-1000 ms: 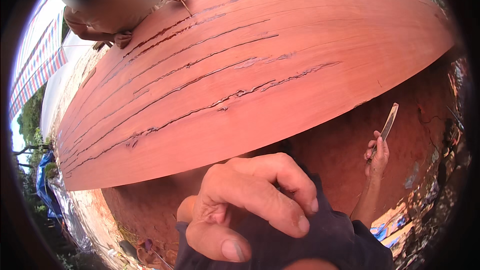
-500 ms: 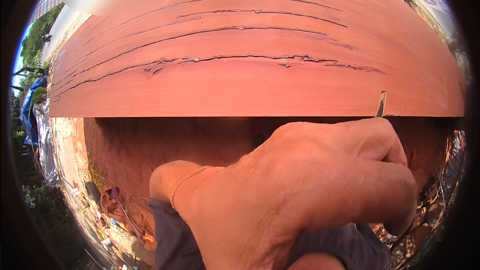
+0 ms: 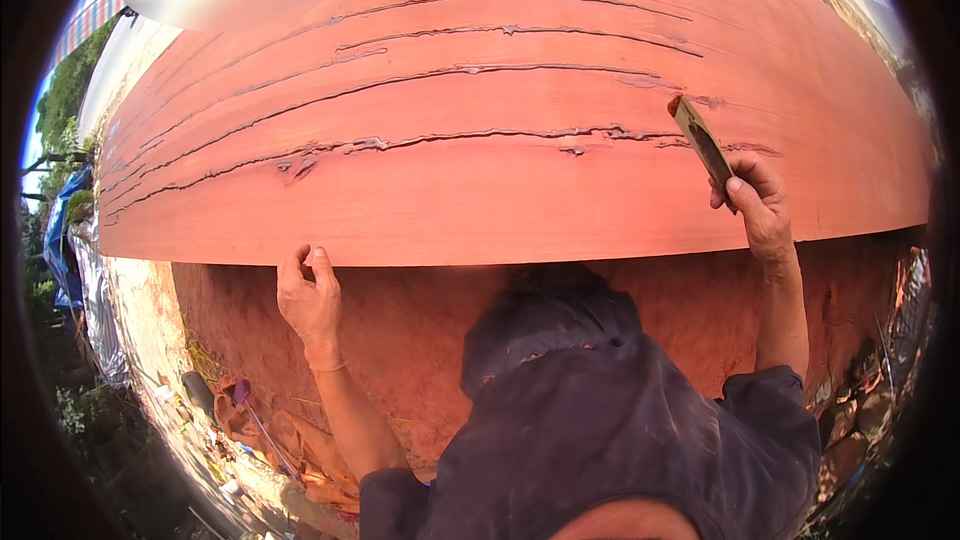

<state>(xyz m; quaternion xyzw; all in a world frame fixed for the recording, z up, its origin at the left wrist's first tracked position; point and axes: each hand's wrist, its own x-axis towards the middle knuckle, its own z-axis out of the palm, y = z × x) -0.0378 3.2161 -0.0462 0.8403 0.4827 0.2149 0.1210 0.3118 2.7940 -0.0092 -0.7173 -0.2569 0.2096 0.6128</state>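
Head view: a large reddish wooden slab [image 3: 520,170] fills the upper frame, its face split by several long lengthwise cracks [image 3: 470,140]. The left hand [image 3: 308,295] rests at the slab's near edge, left of centre, fingers curled up against the underside of that edge; its grip is loose, bracing rather than clasping anything. The right hand [image 3: 760,205] sits at the near edge toward the right end, its grip closed on a flat scraper blade [image 3: 700,138] whose upper tip lies on the slab face, just beside the end of the nearest crack.

Risks, as judgement:
- The blade tip can catch in the ragged crack edge and lift splinters if driven across the grain.
- The blade is pinched low, at its bottom end; a sudden snag can twist it out of the fingers.
- The left fingertips lie on a raw edge; a sliding movement along it invites splinters.
- Red dust on the ground [image 3: 400,340] below can make the footing slippery.
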